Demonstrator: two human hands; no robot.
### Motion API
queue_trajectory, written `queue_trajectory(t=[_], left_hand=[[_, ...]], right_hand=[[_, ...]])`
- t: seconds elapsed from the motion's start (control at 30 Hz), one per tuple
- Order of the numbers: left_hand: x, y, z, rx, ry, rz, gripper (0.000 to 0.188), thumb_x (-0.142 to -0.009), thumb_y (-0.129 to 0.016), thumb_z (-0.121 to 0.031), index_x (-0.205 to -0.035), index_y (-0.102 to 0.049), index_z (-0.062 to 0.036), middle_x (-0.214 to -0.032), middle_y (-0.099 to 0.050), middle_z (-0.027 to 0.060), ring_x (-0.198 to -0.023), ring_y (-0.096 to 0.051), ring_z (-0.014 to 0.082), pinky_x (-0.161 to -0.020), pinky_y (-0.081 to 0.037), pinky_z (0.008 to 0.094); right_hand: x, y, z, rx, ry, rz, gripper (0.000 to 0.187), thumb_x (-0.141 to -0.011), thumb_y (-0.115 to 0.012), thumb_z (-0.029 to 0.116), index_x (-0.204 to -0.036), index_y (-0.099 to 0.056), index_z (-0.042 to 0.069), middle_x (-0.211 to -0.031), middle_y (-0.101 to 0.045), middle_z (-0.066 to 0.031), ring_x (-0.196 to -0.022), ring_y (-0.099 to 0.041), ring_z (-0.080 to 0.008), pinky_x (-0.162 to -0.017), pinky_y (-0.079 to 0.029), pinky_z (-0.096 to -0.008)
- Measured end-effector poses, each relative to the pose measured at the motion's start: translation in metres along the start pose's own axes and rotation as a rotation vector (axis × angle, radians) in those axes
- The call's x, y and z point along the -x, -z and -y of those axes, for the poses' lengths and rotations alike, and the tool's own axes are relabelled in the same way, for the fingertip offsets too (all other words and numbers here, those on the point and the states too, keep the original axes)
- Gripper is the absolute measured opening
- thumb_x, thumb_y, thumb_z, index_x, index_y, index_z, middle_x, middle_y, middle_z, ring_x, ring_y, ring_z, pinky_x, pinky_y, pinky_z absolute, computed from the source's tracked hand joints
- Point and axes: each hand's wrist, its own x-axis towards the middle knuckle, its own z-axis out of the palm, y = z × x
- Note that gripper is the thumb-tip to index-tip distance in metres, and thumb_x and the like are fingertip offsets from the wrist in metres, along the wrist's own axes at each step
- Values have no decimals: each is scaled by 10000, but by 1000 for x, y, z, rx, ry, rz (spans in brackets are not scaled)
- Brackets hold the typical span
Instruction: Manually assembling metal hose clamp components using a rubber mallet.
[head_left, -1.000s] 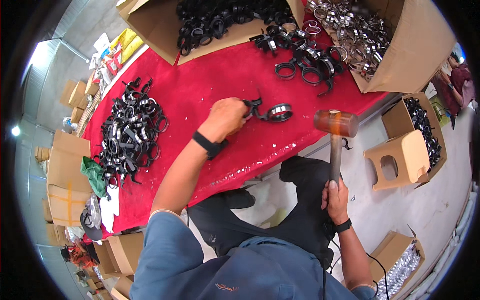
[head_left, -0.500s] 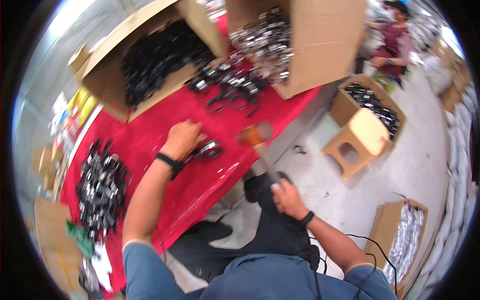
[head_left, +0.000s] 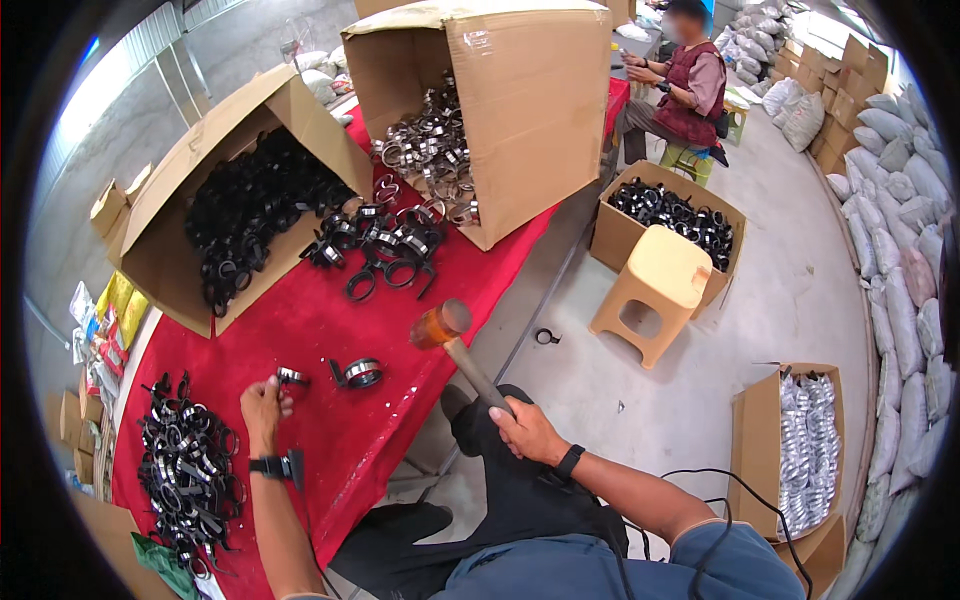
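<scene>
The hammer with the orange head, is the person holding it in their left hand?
No, the right hand grips the hammer by its handle.

No lettering can be read.
The tape at the top corner of the tall carton [head_left: 540, 130] may carry faint marks, too small to make out; the coloured bags [head_left: 112, 308] at the far left and the pale sacks [head_left: 910, 330] at right show no legible print.
</scene>
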Motion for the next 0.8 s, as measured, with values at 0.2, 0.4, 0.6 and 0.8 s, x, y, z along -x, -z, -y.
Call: queue_trajectory(t=[0.2,0.4,0.6,0.8], left_hand=[[122,16,21,186,127,44,302,-1111,-594,-300,-951,-627,-47,-836,-692,63,-769,-745,164,-575,-575,282],[223,10,-11,117,275,268,381,-1128,-560,-365,-1235,-708,-30,-1082,-772,78,-1023,-740,178,-774,-631,335],[287,-37,55,421,226,200,330,-1147,-554,-289,-1271,-694,-18,-1221,-717,77,-1117,-699,175,-932,-624,358],[291,-101,70,605,111,96,315,-1150,-558,-265,-1223,-669,21,-1183,-719,91,-1075,-703,164,-924,-626,347]], right_hand=[[-15,0,-13,187,19,-77,404,-1094,-587,373,-890,-502,35,-622,-609,-107,-495,-618,-219,-466,-506,-401],[-13,4,-10,-31,7,-52,419,-1125,-554,450,-970,-542,62,-650,-542,-25,-445,-507,-104,-400,-434,-293],[19,-20,-7,86,65,16,414,-1129,-551,439,-997,-544,47,-655,-537,-18,-451,-502,-103,-420,-412,-273],[61,-58,9,127,52,231,409,-1122,-560,442,-1136,-580,33,-691,-554,-21,-475,-499,-94,-441,-413,-255]])
